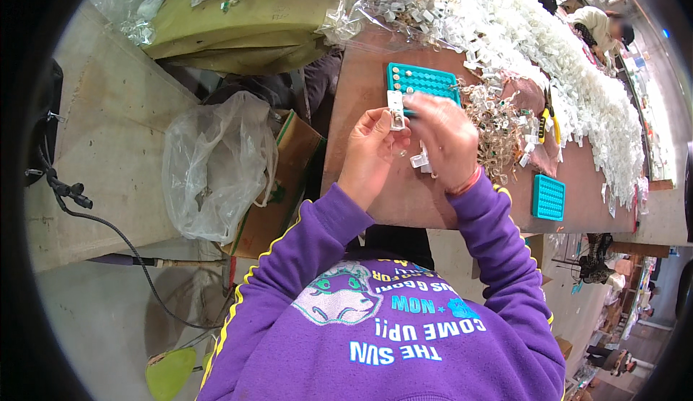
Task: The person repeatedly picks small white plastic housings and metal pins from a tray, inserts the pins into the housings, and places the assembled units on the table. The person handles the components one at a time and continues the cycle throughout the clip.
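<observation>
My left hand (372,142) is closed, with fingers and thumb pinching a small white plastic case (395,105) that stands upright over the table's near part. A small round thing seems to show in its lower part, too small to name. Close by on the right, my right hand (449,137) curves toward the case; its fingertips are smeared by motion, so any grip is unclear. Just behind both hands lies a teal tray (433,77) with rows of pockets and several small round pieces at its left end. Beneath the right hand rests another small white plastic piece (420,160).
A heap of small white tagged pieces (534,44) covers the table's far right. Nearer lie tangled bands or loops (491,130), yellow-handled pliers (550,123) and a second teal tray (548,197). A cardboard box (292,145) with a clear plastic bag (216,166) stands left of the table (361,65).
</observation>
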A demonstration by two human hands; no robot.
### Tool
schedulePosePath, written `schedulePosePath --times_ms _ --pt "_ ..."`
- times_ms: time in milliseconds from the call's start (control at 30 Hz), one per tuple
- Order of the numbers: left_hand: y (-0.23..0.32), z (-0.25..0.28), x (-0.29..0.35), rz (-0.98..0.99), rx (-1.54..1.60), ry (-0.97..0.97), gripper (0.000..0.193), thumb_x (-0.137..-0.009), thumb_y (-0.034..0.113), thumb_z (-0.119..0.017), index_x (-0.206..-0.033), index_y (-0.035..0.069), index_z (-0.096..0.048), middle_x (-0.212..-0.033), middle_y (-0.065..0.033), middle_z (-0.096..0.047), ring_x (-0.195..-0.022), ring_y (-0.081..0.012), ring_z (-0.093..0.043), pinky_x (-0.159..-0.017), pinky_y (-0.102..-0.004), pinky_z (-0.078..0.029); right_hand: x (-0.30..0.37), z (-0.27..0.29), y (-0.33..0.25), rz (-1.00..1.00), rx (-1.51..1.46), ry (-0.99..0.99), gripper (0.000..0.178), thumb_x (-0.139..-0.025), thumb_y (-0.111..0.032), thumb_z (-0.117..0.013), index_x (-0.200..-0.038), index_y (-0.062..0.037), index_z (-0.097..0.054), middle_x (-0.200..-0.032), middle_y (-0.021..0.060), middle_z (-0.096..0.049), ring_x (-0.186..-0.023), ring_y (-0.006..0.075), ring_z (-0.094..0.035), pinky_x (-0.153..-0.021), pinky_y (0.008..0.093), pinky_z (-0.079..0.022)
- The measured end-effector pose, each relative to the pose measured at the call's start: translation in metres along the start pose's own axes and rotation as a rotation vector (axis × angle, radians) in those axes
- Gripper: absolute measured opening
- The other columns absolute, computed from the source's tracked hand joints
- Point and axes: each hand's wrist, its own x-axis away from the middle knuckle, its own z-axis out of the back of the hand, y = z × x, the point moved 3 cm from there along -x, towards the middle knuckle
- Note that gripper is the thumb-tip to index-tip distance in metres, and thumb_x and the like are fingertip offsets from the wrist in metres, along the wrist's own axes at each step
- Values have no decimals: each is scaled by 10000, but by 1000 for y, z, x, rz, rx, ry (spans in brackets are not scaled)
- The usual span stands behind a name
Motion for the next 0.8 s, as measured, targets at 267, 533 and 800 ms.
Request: schedulePosePath --times_ms 267,533,800 --pt "5 -1 3 27 -79 53 156 -968 214 -592 -1049 85 -559 -958 -77 -667 -798 -148 -646 -707 -286 -533 -29 -46 95 -209 347 -368 130 -817 -104 -615 -913 -119 -701 -874 65 -642 -830 276 -658 -730 381 -547" --pt "3 2 1 33 -82 24 167 -962 225 -601 -1064 101 -557 -968 -77 -669 -816 -144 -651 -716 -289 -548 -33 -64 102 5 474 -478 125 -759 -54 -624 -883 -55 -627 -873 114 -619 -875 314 -639 -751 401 -528" --pt "2 -3 2 12 -92 16 145 -939 167 -634 -1038 77 -577 -923 -54 -666 -785 -143 -656 -680 -256 -540 -30 0 42 -296 -204 -199 79 -788 -45 -681 -855 -62 -719 -807 102 -689 -720 241 -687 -641 324 -543"
